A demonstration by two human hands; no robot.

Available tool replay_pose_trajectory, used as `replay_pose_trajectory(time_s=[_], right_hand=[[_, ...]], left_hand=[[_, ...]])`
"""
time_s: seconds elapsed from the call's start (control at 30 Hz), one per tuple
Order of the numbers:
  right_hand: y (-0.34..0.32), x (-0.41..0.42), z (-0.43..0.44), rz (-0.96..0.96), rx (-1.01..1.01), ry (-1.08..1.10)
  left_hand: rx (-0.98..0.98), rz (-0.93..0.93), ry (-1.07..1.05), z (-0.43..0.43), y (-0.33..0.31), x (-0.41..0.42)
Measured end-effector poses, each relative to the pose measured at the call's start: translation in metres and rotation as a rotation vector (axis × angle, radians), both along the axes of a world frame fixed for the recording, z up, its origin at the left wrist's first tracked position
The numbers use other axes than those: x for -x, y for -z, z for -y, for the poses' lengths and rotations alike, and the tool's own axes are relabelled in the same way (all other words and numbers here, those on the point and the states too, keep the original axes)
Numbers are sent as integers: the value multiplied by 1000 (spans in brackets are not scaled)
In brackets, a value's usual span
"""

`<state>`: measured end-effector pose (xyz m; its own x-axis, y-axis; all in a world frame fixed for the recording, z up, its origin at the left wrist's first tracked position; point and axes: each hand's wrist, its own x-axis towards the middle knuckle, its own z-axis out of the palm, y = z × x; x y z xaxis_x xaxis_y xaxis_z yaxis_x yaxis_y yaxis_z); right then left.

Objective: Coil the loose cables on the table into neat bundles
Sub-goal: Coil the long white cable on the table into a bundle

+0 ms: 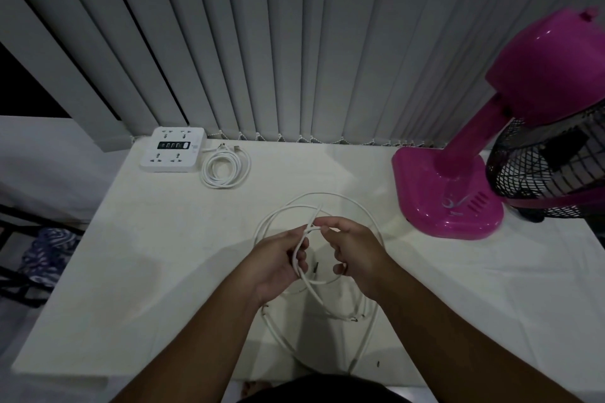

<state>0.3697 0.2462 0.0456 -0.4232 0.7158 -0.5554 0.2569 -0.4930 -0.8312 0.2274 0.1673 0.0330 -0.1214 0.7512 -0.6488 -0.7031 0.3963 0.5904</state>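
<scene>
Several loops of the loose white cable (327, 194) are spread on the table (157, 271), while one stretch is gripped by the left hand (280, 267) and pinched by the right hand (355, 250) over their middle.

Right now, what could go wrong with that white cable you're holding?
The cable loops cross one another in several places, so pulling might tighten them into a knot. Its widest loop lies close to the fan base and could snag there. Its lowest part runs near the table front edge and might slide off, dragging the rest with it.
</scene>
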Motion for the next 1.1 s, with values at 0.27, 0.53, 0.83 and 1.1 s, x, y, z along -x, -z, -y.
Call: replay_pose_trajectory(time_s=[0.27,0.53,0.83,1.1], right_hand=[[0,-2,1,17,-184,-40],[-3,3,0,-93,-128,-50],[-2,4,-5,-260,120,170],[-2,-6,-6,-8,-100,61]], left_hand=[[23,-68,45,0,2,8],[-19,-122,75,-3,-1,16],[-44,-122,-59,7,4,-12],[8,-365,-44,2,-3,-4]])
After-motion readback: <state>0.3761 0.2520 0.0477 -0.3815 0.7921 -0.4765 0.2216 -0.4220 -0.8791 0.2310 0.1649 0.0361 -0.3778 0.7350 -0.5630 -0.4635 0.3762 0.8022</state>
